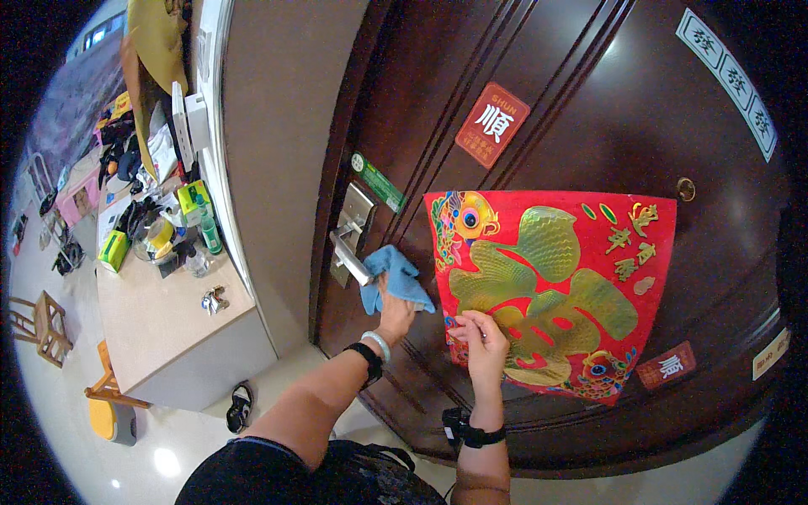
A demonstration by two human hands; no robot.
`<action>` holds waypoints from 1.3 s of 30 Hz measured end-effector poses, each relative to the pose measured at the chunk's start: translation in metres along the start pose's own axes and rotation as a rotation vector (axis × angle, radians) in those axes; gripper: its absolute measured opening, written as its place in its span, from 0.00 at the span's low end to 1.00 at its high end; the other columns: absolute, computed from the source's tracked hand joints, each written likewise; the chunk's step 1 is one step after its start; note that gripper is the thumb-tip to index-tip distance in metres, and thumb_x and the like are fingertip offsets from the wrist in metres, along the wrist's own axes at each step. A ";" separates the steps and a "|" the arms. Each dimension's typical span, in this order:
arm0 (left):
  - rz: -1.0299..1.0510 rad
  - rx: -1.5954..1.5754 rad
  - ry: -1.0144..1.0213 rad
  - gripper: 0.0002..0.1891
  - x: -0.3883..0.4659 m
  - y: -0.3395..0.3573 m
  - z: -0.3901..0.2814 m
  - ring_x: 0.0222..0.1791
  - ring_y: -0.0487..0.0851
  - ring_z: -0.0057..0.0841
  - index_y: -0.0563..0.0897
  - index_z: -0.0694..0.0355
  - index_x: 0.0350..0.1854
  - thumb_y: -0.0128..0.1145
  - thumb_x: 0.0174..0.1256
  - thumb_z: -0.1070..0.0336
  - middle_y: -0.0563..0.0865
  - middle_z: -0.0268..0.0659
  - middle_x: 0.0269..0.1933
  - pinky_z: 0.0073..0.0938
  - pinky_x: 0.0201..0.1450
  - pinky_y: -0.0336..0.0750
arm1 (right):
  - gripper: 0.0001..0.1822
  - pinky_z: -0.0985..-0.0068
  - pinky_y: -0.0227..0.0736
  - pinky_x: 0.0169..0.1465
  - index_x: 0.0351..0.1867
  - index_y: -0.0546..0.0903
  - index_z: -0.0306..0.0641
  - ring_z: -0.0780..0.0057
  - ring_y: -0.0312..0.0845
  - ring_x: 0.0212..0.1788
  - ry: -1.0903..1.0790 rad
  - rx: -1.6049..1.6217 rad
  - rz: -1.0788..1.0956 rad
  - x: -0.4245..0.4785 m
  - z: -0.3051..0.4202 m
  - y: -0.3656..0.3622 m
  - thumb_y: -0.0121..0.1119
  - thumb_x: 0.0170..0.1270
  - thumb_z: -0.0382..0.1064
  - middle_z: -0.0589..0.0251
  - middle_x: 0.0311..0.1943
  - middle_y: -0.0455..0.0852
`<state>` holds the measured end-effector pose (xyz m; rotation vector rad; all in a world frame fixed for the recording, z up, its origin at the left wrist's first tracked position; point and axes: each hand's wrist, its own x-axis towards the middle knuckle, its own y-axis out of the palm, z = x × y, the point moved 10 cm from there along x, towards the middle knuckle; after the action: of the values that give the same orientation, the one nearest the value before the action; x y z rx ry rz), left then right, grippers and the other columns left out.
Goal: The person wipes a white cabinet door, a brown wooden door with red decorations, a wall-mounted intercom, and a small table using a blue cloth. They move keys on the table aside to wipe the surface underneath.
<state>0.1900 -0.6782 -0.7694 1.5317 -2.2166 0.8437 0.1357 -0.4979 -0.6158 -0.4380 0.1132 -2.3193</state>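
Note:
My left hand grips a blue cloth, with a beaded bracelet and a black band on the wrist. The cloth lies against the dark brown door, touching or very near the end of the metal lever handle. In front of a red poster on the door is my right hand, its fingers loosely bent and nothing visible in them. I cannot tell whether they touch the paper. Large gold lettering and colourful fish decorate the poster.
Left of the door stands a cabinet with keys, a green bottle and tissue packs on top. Below are a shoe and a yellow-topped stool. Red stickers and a peephole are on the door.

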 end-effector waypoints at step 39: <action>0.150 0.279 0.335 0.40 0.019 0.002 -0.128 0.68 0.47 0.72 0.53 0.59 0.74 0.52 0.64 0.47 0.48 0.65 0.72 0.69 0.69 0.34 | 0.23 0.64 0.73 0.57 0.59 0.74 0.37 0.49 0.72 0.60 -0.661 -0.664 0.010 -0.001 0.078 0.032 0.50 0.60 0.26 0.48 0.64 0.69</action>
<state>0.1722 -0.6118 -0.6602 1.2303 -2.0478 1.3934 0.1847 -0.5157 -0.5495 -1.4941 0.5574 -1.9613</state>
